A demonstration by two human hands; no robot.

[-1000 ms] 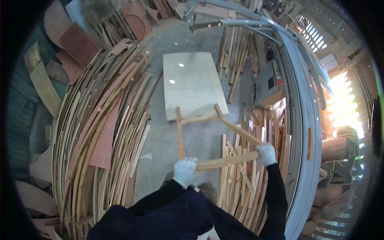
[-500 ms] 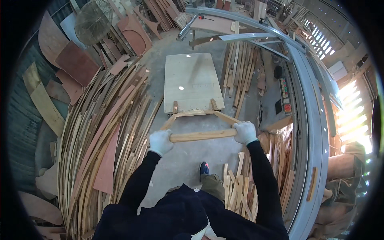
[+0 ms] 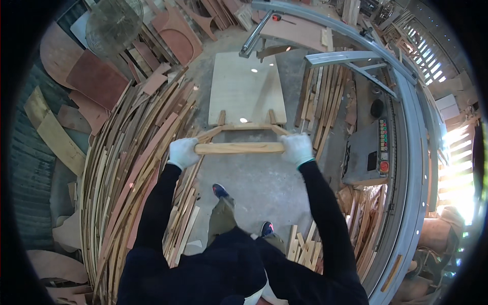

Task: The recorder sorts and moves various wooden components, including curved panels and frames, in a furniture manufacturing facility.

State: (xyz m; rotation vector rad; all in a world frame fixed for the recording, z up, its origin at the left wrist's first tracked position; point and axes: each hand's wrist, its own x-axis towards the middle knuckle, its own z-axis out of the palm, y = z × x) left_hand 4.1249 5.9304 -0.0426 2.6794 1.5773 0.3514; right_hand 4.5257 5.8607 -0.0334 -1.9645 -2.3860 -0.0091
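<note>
My left hand (image 3: 184, 152), in a white glove, is closed round the left end of a wooden handle bar (image 3: 239, 148). Round its right end my right hand (image 3: 297, 149) is closed, gloved alike. Both arms reach forward, and the bar lies level across my front. Slanting side pieces run from the bar to a crosspiece (image 3: 246, 126) at the near edge of a flat wooden cart (image 3: 244, 91). Its pale deck carries two short upright blocks near that edge. Whatever wheels are under the deck are hidden.
Long wood strips (image 3: 132, 168) are heaped along the left. More strips (image 3: 328, 96) lie right of the cart, beside a grey machine with a control panel (image 3: 382, 147) and long metal rail (image 3: 406, 203). A metal arm (image 3: 256, 33) juts near the cart's far right corner.
I have stepped forward with the cart; the control panel and metal arm now sit nearer in view. Both hands keep their hold on the bar. My left shoe has come into sight.
</note>
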